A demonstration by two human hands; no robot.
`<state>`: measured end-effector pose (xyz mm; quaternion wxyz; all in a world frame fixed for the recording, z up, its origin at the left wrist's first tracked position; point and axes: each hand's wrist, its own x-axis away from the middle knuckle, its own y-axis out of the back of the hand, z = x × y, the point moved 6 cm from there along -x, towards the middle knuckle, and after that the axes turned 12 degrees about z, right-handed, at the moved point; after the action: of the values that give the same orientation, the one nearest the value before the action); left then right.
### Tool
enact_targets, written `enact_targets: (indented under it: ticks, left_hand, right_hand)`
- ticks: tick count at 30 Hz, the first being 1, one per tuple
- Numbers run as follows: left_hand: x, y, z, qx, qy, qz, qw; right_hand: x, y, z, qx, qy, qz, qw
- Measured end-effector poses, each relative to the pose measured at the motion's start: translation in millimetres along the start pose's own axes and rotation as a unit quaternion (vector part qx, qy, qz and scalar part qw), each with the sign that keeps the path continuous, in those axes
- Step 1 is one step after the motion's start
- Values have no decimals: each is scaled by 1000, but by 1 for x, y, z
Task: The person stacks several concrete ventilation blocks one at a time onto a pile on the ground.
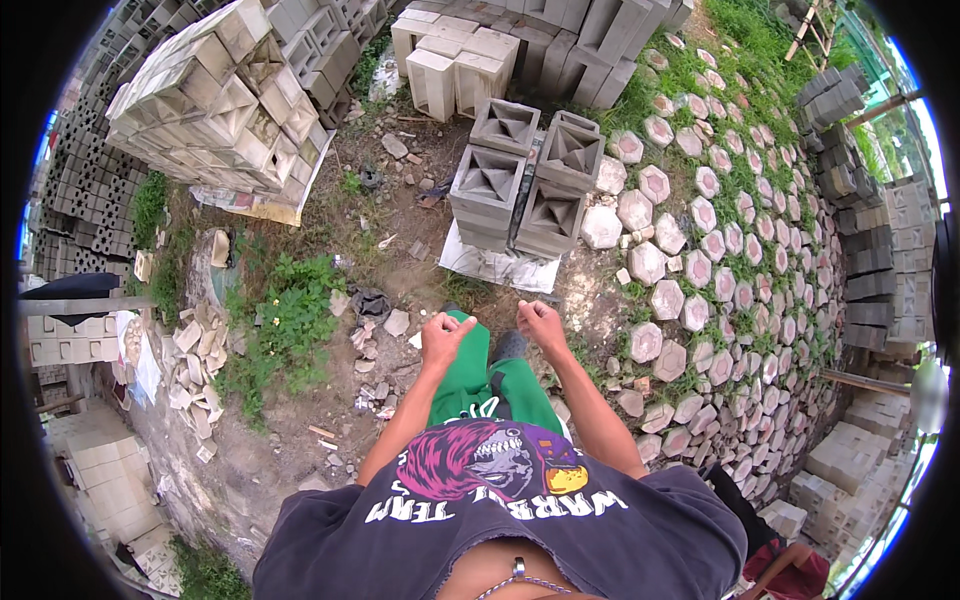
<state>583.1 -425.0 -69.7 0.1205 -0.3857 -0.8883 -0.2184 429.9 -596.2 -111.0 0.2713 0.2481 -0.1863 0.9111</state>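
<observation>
My left hand (445, 342) hangs in front of my green trousers (470, 365), its fingers curled and the thumb lying along them. My right hand (541, 328) is level with it, a little to the right, also curled closed. Nothing shows sticking out of either fist. Just beyond my hands, four-sided grey concrete blocks (487, 185) with a recessed X-shaped face stand in two short stacks side by side. They rest on a pale sheet (497, 268) on the ground. Neither hand touches them.
Hexagonal pavers (647, 262) spread over the grass on the right. A tall stack of pale blocks (215, 110) stands at the far left, and more blocks (455, 65) lie ahead. Rubble (197, 370) and weeds (290, 325) lie left. A person's arm (780, 568) shows lower right.
</observation>
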Motion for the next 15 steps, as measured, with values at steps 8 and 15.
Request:
enact_targets:
  ticks: [8, 15]
  left_hand:
    - [-98, 14, 3, -23, 134, 73, 988]
    - [-228, 10, -40, 49, 61, 183, 980]
  right_hand:
    - [-82, 9, 36, -22, -41, -49, 998]
    - [-170, 26, 69, -10, -39, -127, 991]
